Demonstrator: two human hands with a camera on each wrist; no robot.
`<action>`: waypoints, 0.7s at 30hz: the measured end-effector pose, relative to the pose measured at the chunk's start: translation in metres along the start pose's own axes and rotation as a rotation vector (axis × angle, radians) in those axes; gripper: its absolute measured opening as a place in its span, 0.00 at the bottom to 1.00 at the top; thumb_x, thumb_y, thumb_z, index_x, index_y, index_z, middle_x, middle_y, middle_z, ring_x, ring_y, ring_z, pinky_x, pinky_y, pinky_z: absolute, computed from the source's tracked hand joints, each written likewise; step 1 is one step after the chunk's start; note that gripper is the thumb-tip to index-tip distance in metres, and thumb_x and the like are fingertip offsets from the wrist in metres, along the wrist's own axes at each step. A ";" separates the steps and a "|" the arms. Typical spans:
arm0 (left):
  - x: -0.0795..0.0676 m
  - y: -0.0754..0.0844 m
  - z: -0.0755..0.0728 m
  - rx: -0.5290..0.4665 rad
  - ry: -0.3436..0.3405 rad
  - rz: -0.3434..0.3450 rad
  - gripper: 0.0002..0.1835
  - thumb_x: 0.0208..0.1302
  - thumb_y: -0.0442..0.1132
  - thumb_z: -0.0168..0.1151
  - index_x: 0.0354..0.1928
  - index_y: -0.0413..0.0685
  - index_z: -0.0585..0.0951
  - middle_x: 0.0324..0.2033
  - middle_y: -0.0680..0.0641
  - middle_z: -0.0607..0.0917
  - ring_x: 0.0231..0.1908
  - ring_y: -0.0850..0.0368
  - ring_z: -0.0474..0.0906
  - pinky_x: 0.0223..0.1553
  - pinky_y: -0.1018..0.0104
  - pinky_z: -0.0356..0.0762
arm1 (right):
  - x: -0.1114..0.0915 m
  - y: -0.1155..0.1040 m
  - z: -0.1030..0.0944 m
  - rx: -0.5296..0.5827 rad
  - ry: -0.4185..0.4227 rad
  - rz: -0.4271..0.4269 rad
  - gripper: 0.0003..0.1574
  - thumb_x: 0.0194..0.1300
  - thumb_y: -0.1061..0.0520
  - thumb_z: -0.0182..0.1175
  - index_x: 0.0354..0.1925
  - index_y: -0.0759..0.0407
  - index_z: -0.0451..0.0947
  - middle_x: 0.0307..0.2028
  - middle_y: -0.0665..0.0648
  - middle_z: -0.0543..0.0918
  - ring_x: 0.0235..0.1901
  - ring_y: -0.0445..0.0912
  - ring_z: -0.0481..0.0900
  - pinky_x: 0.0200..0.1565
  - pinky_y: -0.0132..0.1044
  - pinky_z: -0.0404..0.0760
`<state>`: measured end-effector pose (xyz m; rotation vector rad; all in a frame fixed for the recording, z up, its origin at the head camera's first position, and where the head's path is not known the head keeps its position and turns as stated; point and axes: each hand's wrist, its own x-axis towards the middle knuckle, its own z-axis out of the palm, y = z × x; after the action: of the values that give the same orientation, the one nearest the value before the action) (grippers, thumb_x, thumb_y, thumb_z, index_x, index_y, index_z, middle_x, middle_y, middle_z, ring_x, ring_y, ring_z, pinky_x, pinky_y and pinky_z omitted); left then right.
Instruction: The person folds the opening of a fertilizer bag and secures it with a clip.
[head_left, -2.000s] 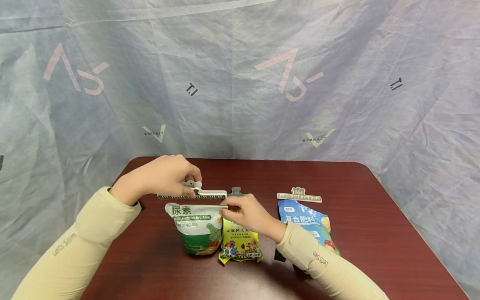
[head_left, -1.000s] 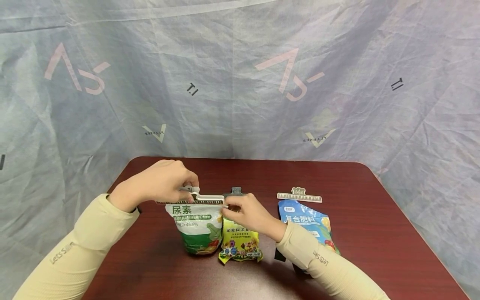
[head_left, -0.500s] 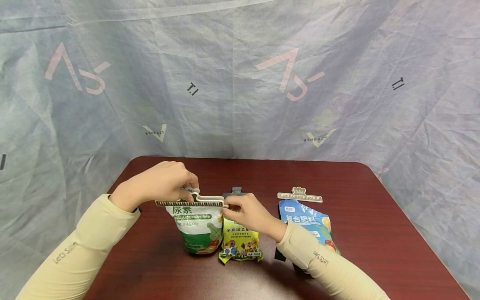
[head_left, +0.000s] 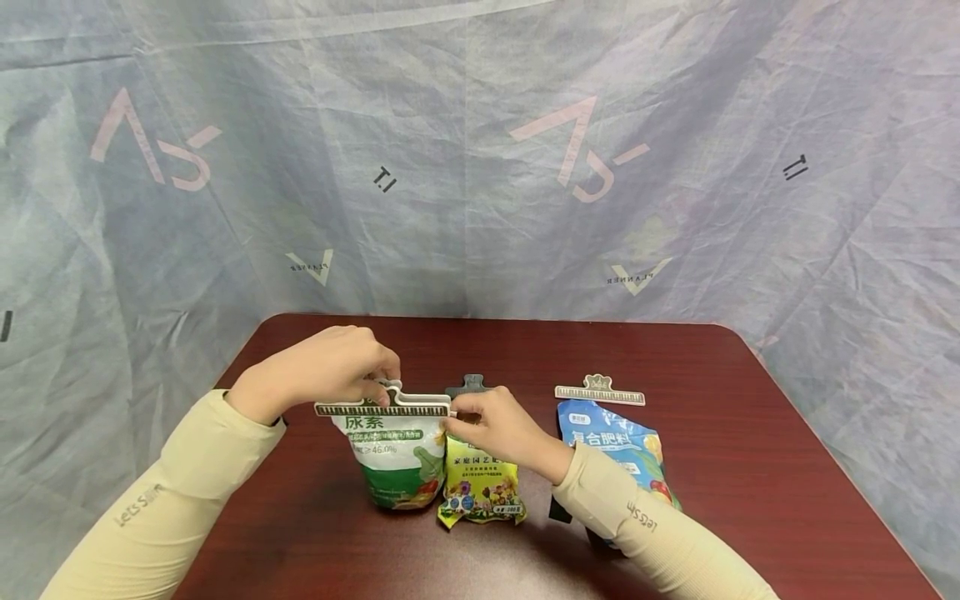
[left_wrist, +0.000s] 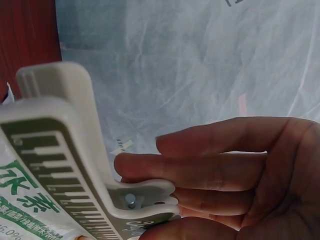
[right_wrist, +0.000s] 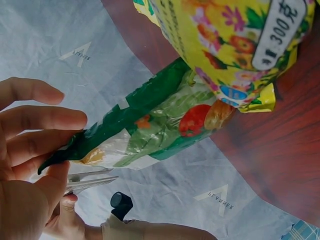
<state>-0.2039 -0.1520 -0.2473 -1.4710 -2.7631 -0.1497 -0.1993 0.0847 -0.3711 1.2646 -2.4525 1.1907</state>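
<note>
My left hand (head_left: 330, 367) pinches the handles of a white bag clip (head_left: 382, 409) with a piano-key pattern. In the left wrist view, the thumb and fingers squeeze the clip's handles (left_wrist: 145, 200) and its two long bars stand apart. The clip lies across the top of a white-and-green fertilizer bag (head_left: 397, 467), covering its upper edge in the head view. With thumb and fingertips, my right hand (head_left: 502, 429) pinches that bag's upper right corner, also visible in the right wrist view on the bag's green side (right_wrist: 155, 92). Whether the bag's edge sits fully between the bars is hidden.
Beside the held bag stands a yellow flowered fertilizer bag (head_left: 483, 483), partly behind my right hand. A blue fertilizer bag (head_left: 600, 433) is farther right, partly covered by my right forearm. A dark grey clip (head_left: 472, 382) and another pale clip (head_left: 600, 393) lie behind on the dark red table (head_left: 720, 467).
My left hand has lowered the clip from above and behind the white-and-green bag onto its top edge, with a slight further drop lately. My right hand keeps its pinch in the same place.
</note>
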 end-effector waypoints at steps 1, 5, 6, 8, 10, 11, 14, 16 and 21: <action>0.000 0.000 0.000 -0.002 -0.001 0.001 0.06 0.50 0.43 0.70 0.30 0.54 0.82 0.23 0.61 0.81 0.25 0.69 0.77 0.27 0.68 0.75 | 0.000 0.000 0.000 0.003 0.000 0.001 0.21 0.65 0.58 0.55 0.16 0.52 0.63 0.12 0.44 0.55 0.10 0.33 0.49 0.19 0.26 0.56; 0.001 0.001 0.001 -0.018 -0.010 -0.001 0.06 0.50 0.42 0.70 0.29 0.53 0.82 0.22 0.61 0.81 0.22 0.70 0.75 0.26 0.68 0.74 | 0.000 -0.001 -0.001 0.022 -0.010 0.020 0.18 0.65 0.57 0.55 0.17 0.54 0.69 0.11 0.46 0.59 0.10 0.33 0.50 0.19 0.26 0.57; 0.001 0.001 0.001 -0.023 -0.013 -0.001 0.05 0.50 0.42 0.70 0.29 0.53 0.82 0.22 0.62 0.80 0.21 0.71 0.74 0.25 0.69 0.73 | -0.001 -0.001 -0.001 0.029 -0.014 0.027 0.17 0.65 0.57 0.55 0.18 0.54 0.70 0.11 0.46 0.60 0.09 0.33 0.50 0.18 0.26 0.57; 0.001 0.001 0.002 -0.032 -0.017 0.001 0.05 0.50 0.41 0.69 0.29 0.52 0.82 0.21 0.62 0.79 0.19 0.72 0.72 0.23 0.70 0.72 | -0.001 -0.002 -0.001 0.038 -0.020 0.039 0.16 0.65 0.57 0.55 0.20 0.55 0.73 0.11 0.49 0.62 0.09 0.33 0.51 0.18 0.27 0.58; 0.002 0.002 0.003 -0.039 -0.019 -0.002 0.05 0.50 0.40 0.69 0.28 0.52 0.82 0.20 0.62 0.78 0.18 0.72 0.70 0.22 0.71 0.70 | -0.001 -0.002 -0.001 0.042 -0.021 0.045 0.16 0.65 0.57 0.55 0.19 0.54 0.72 0.11 0.50 0.62 0.09 0.34 0.52 0.19 0.27 0.58; 0.002 0.002 0.003 -0.043 -0.020 -0.001 0.05 0.50 0.39 0.69 0.28 0.52 0.82 0.19 0.62 0.78 0.17 0.73 0.68 0.21 0.71 0.69 | -0.001 -0.003 -0.001 0.039 -0.020 0.046 0.17 0.65 0.57 0.55 0.18 0.53 0.71 0.11 0.49 0.62 0.09 0.34 0.51 0.19 0.27 0.58; 0.002 0.002 0.004 -0.050 -0.021 0.001 0.05 0.51 0.38 0.69 0.28 0.52 0.81 0.18 0.62 0.77 0.16 0.73 0.67 0.21 0.72 0.69 | -0.001 -0.003 -0.001 0.030 -0.012 0.053 0.18 0.64 0.58 0.55 0.18 0.50 0.69 0.11 0.48 0.61 0.09 0.34 0.52 0.19 0.27 0.58; 0.002 0.002 0.005 -0.050 -0.023 0.002 0.05 0.51 0.38 0.69 0.28 0.52 0.81 0.17 0.62 0.77 0.15 0.73 0.67 0.20 0.72 0.68 | -0.001 -0.003 0.000 0.026 -0.007 0.058 0.17 0.64 0.58 0.56 0.18 0.49 0.69 0.11 0.47 0.62 0.10 0.34 0.52 0.19 0.27 0.57; 0.003 0.002 0.007 -0.044 -0.022 0.004 0.05 0.50 0.37 0.69 0.28 0.52 0.81 0.16 0.63 0.76 0.15 0.73 0.66 0.20 0.73 0.68 | -0.001 -0.002 0.000 0.044 0.003 0.065 0.15 0.62 0.60 0.58 0.20 0.50 0.69 0.16 0.46 0.71 0.11 0.34 0.53 0.19 0.27 0.58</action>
<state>-0.2040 -0.1476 -0.2540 -1.4968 -2.7919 -0.1958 -0.1969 0.0842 -0.3705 1.2014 -2.4972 1.2677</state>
